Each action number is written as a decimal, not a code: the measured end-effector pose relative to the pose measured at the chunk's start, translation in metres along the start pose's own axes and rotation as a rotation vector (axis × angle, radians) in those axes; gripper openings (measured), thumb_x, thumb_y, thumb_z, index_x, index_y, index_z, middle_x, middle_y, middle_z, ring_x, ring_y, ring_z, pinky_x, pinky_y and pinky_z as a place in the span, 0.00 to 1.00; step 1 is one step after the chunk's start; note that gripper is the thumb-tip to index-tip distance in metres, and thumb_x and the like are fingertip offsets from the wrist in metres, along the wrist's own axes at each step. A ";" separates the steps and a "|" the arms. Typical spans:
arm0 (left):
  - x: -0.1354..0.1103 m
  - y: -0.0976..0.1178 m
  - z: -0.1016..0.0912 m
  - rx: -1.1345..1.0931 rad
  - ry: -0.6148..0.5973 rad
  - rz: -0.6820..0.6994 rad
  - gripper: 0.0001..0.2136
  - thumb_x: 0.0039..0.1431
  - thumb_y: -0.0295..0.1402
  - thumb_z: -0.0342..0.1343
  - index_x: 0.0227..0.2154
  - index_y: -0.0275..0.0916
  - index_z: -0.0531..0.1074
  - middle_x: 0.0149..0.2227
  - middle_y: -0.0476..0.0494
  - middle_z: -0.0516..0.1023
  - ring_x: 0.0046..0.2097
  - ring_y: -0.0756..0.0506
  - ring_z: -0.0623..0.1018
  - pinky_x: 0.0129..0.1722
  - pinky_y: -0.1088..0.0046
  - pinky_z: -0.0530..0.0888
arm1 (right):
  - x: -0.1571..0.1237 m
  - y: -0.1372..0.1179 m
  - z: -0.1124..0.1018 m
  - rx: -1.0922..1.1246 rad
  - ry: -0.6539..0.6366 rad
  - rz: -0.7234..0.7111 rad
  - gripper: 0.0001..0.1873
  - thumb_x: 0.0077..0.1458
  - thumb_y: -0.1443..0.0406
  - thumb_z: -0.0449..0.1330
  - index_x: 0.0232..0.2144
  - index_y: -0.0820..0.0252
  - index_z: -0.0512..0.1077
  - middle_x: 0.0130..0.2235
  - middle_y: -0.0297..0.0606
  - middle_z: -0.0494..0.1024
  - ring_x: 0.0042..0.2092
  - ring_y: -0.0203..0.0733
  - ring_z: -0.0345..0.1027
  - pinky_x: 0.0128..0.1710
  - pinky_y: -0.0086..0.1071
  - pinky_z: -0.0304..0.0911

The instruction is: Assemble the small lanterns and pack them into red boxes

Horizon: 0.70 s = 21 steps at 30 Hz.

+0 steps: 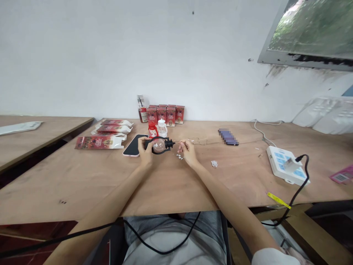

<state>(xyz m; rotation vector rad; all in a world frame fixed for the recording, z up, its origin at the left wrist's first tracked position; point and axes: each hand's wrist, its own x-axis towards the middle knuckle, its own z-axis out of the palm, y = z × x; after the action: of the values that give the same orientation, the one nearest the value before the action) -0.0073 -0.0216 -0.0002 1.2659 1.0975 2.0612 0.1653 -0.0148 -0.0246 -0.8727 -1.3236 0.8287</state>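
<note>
My left hand [145, 150] is closed around the base of a small black lantern [167, 144] with a clear globe, lying on its side with its top to the right. My right hand [188, 151] pinches what looks like a thin string by the lantern's pointed top; the fingers partly hide it. Thin golden strings [202, 141] lie just beyond that hand. Small white round pieces [179, 156] are scattered on the table below the lantern. Behind it stand a red lantern [152, 130] and a white lantern [162, 129].
Red printed boxes [170, 116] stand by the wall, beside a bottle [142, 113]. Opened cartons [100, 142] lie left, near a phone [133, 145]. On the right are another phone [228, 137], a white cluster [214, 163] and a power strip [286, 165] with a black cable.
</note>
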 end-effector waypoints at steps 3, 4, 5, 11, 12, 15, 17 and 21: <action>-0.003 0.000 0.001 -0.005 -0.061 -0.010 0.08 0.44 0.32 0.56 0.29 0.41 0.64 0.31 0.50 0.67 0.37 0.48 0.69 0.42 0.74 0.66 | 0.000 0.000 0.000 0.010 0.002 -0.011 0.17 0.54 0.50 0.53 0.30 0.57 0.67 0.24 0.29 0.68 0.24 0.32 0.65 0.26 0.28 0.59; -0.004 0.001 0.001 -0.009 -0.078 -0.012 0.08 0.44 0.32 0.56 0.29 0.41 0.64 0.32 0.50 0.67 0.37 0.48 0.69 0.41 0.74 0.66 | 0.000 0.000 0.000 0.015 0.003 -0.018 0.17 0.54 0.50 0.54 0.30 0.57 0.67 0.24 0.29 0.67 0.24 0.33 0.64 0.27 0.28 0.59; -0.005 0.001 0.001 -0.014 -0.091 -0.013 0.08 0.43 0.32 0.56 0.29 0.41 0.64 0.32 0.50 0.67 0.37 0.48 0.69 0.41 0.74 0.66 | 0.000 0.000 0.000 0.016 0.004 -0.024 0.17 0.54 0.50 0.54 0.30 0.57 0.67 0.24 0.29 0.67 0.24 0.33 0.64 0.27 0.28 0.59; -0.006 0.002 0.002 -0.026 -0.082 0.000 0.09 0.42 0.32 0.56 0.29 0.41 0.64 0.31 0.50 0.67 0.36 0.48 0.69 0.39 0.74 0.66 | 0.000 0.002 -0.001 -0.014 0.002 -0.012 0.16 0.54 0.50 0.53 0.29 0.57 0.67 0.23 0.29 0.67 0.24 0.33 0.64 0.27 0.28 0.59; -0.005 0.001 0.002 -0.030 -0.077 0.004 0.09 0.42 0.33 0.56 0.28 0.41 0.64 0.31 0.50 0.67 0.36 0.48 0.69 0.39 0.74 0.66 | 0.000 0.003 -0.001 -0.015 0.001 -0.008 0.16 0.54 0.50 0.53 0.29 0.57 0.67 0.24 0.29 0.67 0.24 0.33 0.64 0.27 0.28 0.59; -0.004 -0.004 0.002 -0.064 -0.079 -0.005 0.09 0.41 0.32 0.57 0.28 0.40 0.65 0.30 0.50 0.67 0.35 0.48 0.68 0.38 0.74 0.66 | 0.000 0.006 -0.002 -0.037 0.010 0.001 0.16 0.54 0.51 0.53 0.29 0.57 0.67 0.24 0.29 0.68 0.24 0.34 0.64 0.27 0.29 0.60; -0.002 -0.008 0.001 -0.107 -0.091 -0.044 0.08 0.42 0.32 0.56 0.28 0.40 0.65 0.30 0.50 0.67 0.35 0.49 0.68 0.36 0.75 0.65 | 0.001 0.008 -0.002 -0.064 0.020 0.018 0.16 0.54 0.51 0.53 0.29 0.57 0.67 0.24 0.29 0.68 0.24 0.34 0.65 0.26 0.29 0.60; 0.000 -0.012 0.000 -0.142 -0.109 -0.089 0.08 0.43 0.32 0.55 0.28 0.40 0.65 0.31 0.50 0.67 0.34 0.49 0.68 0.35 0.75 0.65 | 0.003 0.009 -0.003 -0.053 0.033 0.048 0.18 0.52 0.49 0.54 0.28 0.57 0.66 0.23 0.29 0.67 0.23 0.34 0.66 0.25 0.29 0.60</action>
<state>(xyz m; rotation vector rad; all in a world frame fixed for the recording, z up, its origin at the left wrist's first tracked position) -0.0074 -0.0153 -0.0102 1.2215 0.9247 1.9442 0.1684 -0.0086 -0.0313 -0.9589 -1.3057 0.8161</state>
